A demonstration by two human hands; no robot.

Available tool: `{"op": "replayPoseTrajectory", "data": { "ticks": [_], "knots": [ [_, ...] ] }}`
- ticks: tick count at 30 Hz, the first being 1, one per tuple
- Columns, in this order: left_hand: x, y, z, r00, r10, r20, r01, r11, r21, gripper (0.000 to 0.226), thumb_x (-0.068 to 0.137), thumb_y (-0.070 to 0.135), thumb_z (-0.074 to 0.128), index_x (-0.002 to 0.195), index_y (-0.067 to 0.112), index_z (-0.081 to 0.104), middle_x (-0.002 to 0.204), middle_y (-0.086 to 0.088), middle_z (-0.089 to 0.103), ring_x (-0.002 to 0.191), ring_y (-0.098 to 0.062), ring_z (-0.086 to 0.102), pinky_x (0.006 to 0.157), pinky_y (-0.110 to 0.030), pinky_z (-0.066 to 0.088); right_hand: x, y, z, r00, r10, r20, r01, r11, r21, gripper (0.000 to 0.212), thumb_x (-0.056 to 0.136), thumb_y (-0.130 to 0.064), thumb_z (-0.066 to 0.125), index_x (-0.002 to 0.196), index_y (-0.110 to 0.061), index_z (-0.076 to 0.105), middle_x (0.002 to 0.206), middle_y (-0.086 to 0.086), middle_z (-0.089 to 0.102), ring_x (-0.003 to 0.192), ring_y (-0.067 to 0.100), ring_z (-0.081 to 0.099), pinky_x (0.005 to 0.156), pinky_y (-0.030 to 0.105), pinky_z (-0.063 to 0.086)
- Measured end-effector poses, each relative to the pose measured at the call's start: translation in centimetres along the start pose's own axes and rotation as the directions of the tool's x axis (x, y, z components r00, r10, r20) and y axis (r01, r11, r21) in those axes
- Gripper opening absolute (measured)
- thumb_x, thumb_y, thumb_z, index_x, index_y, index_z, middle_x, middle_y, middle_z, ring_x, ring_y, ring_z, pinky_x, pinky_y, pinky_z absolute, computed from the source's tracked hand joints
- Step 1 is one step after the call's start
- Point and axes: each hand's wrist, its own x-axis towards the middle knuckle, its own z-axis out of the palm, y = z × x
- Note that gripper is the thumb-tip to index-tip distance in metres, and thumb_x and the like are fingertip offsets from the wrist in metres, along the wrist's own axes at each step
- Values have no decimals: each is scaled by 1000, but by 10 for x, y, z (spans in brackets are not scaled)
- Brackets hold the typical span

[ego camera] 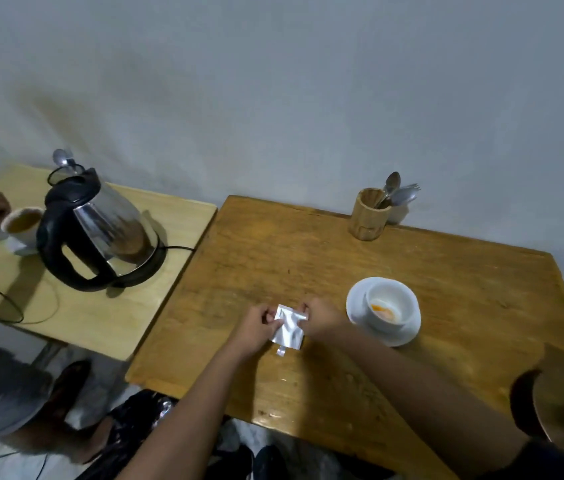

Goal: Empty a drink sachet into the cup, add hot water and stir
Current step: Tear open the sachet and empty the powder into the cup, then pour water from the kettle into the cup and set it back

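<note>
both hands (256,327) (322,318) pinching the sachet (289,327), fingers closed on it; powder's in the cup (391,308), kettle (100,230) next i guess

two wooden tables (446,271) against a plain grey wall (273,81).

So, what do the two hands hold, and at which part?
Both hold the silver sachet: left hand pinches its upper left corner, right hand its upper right corner.

Sachet (288,328): silver. Cup (391,306) and saucer (355,306): white, orange powder inside. Surface (446,278): brown wood grain. Kettle (100,233): steel, black handle. Holder (367,216): pale wood.
</note>
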Motion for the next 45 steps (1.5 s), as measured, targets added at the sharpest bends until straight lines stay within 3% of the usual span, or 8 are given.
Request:
{"op": "replayPoseTrajectory", "data": {
  "ticks": [5,9,15,21,25,31,40,45],
  "knots": [
    [-13,-22,7,1000,-13,-17,14,995,98,20,83,9,60,69,17,49,61,3,48,64,-14,44,60,-28,35,-4,4,28,998,-69,4,69,982,-173,8,84,-9,51,87,-12,58,102,14,64,86,27,56,61,25,30],
    [-13,-20,12,998,41,-56,-31,986,165,2,82,11,55,83,10,56,88,-12,59,81,-23,55,73,-32,44,-3,6,35,996,-67,-66,56,985,-163,8,80,-13,58,79,-17,52,107,15,64,82,23,51,68,26,33],
    [-16,-27,16,984,150,-93,-120,956,268,34,86,19,55,119,13,53,116,-8,51,108,-23,49,88,-30,40,-1,11,44,971,-170,-169,116,951,-286,25,79,-12,56,103,-12,54,114,9,55,99,27,55,67,30,35],
    [-21,-34,21,972,222,-78,-149,836,528,47,93,27,39,139,17,38,146,-3,37,132,-22,36,103,-32,37,-8,15,50,925,-298,-235,145,850,-507,34,40,-23,83,66,-21,60,71,-2,62,61,15,63,45,20,38],
    [-25,-36,22,970,239,-34,-174,790,588,49,95,28,33,143,16,31,152,-5,29,140,-22,27,110,-34,33,-10,29,56,919,-338,-203,225,873,-433,23,67,-19,64,89,-14,66,91,7,66,80,26,64,64,30,48],
    [-26,-28,19,973,230,-7,-173,754,633,52,93,27,38,143,14,31,153,-6,28,139,-23,29,109,-32,32,-36,39,48,957,-281,-75,249,924,-289,55,86,-11,45,140,-14,39,150,7,36,135,25,36,108,33,34],
    [-21,9,24,995,96,8,-70,668,741,37,84,17,51,120,9,49,132,-11,47,117,-30,48,92,-35,41,-114,59,-6,897,-250,-365,288,956,53,38,87,-12,47,125,-11,53,126,6,58,116,18,54,99,27,42],
    [-25,56,66,982,190,-15,-145,794,591,30,91,15,46,118,1,50,126,-19,51,116,-34,48,97,-39,40,-174,80,-77,701,-117,-704,260,961,98,25,93,-16,45,113,-16,60,111,-1,63,101,12,58,87,30,49]
  ]
}}
